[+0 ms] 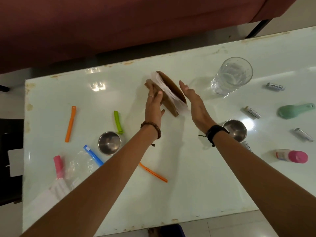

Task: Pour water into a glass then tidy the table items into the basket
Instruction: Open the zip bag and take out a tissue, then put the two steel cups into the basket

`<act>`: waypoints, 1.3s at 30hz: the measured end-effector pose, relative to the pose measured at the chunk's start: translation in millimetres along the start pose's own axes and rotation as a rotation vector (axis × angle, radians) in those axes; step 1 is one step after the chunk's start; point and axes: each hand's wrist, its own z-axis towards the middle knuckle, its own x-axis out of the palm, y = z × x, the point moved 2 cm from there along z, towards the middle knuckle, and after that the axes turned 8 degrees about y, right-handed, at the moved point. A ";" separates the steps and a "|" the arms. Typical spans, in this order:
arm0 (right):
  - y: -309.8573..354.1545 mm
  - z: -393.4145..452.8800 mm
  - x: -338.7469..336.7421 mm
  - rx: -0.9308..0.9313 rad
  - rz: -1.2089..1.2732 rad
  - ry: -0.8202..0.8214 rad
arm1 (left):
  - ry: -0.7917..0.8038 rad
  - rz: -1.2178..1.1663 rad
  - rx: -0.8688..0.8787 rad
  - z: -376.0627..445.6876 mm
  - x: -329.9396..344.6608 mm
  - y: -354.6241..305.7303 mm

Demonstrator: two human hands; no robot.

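Observation:
A folded brown basket (171, 88) with a white lining stands on edge in the middle of the white table (188, 194). My left hand (153, 106) holds its left panel, fingers over the far side and thumb on the near side. Just right of the basket, my right hand (196, 106) is flat with straight fingers and holds nothing. A clear glass (232, 76) with water in it stands at the back right.
Two steel cups (109, 142) (235, 130) stand near my wrists. Orange (71, 124), green (118, 122), blue (93, 155) and pink (58, 165) clips and a plastic bag (80, 165) lie left. Batteries (275, 86), a green scoop (295, 111) and a pink-capped bottle (292, 156) lie right.

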 end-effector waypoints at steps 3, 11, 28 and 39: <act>-0.3 -0.4 -1.7 -0.002 0.069 0.021 | 0.142 0.151 -0.026 9.1 9.1 -6.2; -7.7 2.8 -16.7 0.036 0.129 0.005 | 0.173 0.081 -0.062 14.0 27.7 -1.5; -14.5 -90.4 38.7 -0.135 0.074 -0.515 | -0.310 0.025 0.090 -82.9 18.2 50.2; -78.7 -155.0 45.1 0.147 0.406 -0.693 | -0.524 -0.285 -0.030 -144.7 -48.8 102.4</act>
